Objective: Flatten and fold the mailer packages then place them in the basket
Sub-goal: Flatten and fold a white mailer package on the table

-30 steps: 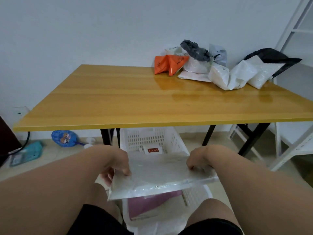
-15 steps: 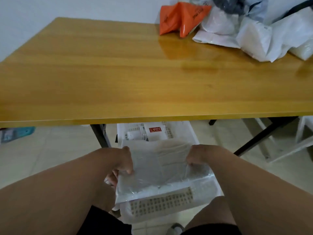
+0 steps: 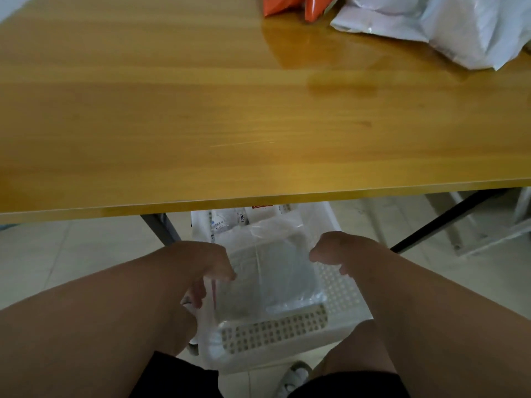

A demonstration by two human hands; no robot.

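Below the table [image 3: 230,124] edge, at 6 o'clock, a white perforated basket [image 3: 339,297] sits on the tiled floor with a clear folded mailer [image 3: 273,271] lying inside, on top of other packages. The left hand [image 3: 208,265] hangs at the mailer's 9 o'clock edge, fingers loose and pointing down, grip released; whether they touch the plastic I cannot tell. The right hand [image 3: 334,251] hovers at 3 o'clock, fingers loosely curled, grasping nothing. Up at 1 o'clock on the table lie unfolded orange mailers [image 3: 290,5] and white mailers [image 3: 448,27].
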